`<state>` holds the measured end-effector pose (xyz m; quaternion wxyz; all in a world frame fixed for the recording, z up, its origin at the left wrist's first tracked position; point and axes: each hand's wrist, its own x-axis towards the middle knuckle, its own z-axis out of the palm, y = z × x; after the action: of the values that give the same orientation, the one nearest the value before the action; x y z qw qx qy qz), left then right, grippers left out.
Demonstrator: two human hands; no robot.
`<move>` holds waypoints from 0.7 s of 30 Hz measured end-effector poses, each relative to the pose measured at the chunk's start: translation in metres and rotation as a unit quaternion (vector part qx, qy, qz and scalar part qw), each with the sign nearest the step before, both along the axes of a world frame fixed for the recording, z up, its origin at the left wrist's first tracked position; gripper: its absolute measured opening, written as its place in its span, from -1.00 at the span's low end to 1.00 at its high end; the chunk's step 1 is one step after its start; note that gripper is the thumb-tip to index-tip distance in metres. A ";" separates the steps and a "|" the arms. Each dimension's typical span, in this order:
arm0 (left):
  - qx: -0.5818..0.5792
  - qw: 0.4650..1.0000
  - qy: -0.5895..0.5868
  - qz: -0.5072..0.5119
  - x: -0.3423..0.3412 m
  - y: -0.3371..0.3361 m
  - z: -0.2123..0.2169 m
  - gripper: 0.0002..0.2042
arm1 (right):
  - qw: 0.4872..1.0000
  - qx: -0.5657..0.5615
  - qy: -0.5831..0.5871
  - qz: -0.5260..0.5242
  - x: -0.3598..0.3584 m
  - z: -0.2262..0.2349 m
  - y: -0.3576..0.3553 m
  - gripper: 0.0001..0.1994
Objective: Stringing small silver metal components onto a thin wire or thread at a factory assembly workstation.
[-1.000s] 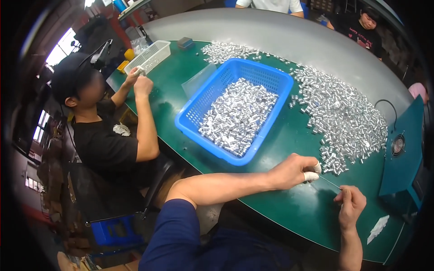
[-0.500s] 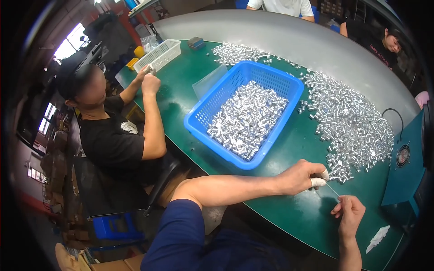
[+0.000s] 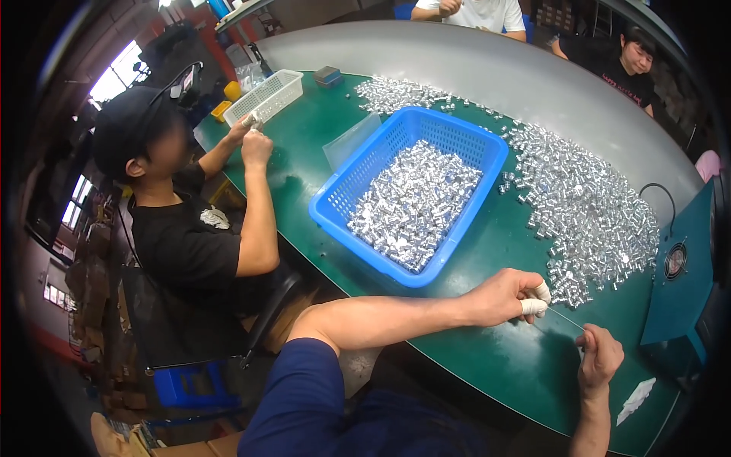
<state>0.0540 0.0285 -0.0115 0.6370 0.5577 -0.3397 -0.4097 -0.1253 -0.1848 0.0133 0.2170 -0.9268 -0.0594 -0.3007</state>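
My left hand (image 3: pixel 504 298), with white covers on its thumb and a finger, is closed in a pinch by the near edge of a heap of small silver metal cylinders (image 3: pixel 590 202). What sits between those fingertips is too small and hidden to make out. To its right, my right hand (image 3: pixel 600 356) is closed on a thin, light-coloured rod (image 3: pixel 565 317), which reaches across the gap to the left fingertips. Left of the heap stands a blue perforated plastic basket (image 3: pixel 318 213) holding many more silver cylinders.
A teal machine with a fan (image 3: pixel 676 260) stands at the right, near a crumpled white tissue (image 3: pixel 636 400) on the green table (image 3: pixel 472 365). A co-worker (image 3: pixel 190 228) sits at the left by a white basket (image 3: pixel 266 95). A grey curved barrier (image 3: pixel 343 46) runs behind.
My right hand has moved a little right and up, farther from the left, with the rod. My left hand stays nearly still. The co-worker at left and a person behind the barrier shifted their heads.
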 end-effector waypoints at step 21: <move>-0.099 0.936 -0.331 0.066 -0.003 0.002 0.000 -0.84 | 0.737 0.612 0.287 0.004 -0.005 -0.010 -0.010 -0.83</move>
<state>0.0508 0.0308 -0.0120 0.5661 0.6168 -0.5330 -0.1231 -0.1301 -0.1947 0.0032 0.7454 -0.6362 0.1990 0.0086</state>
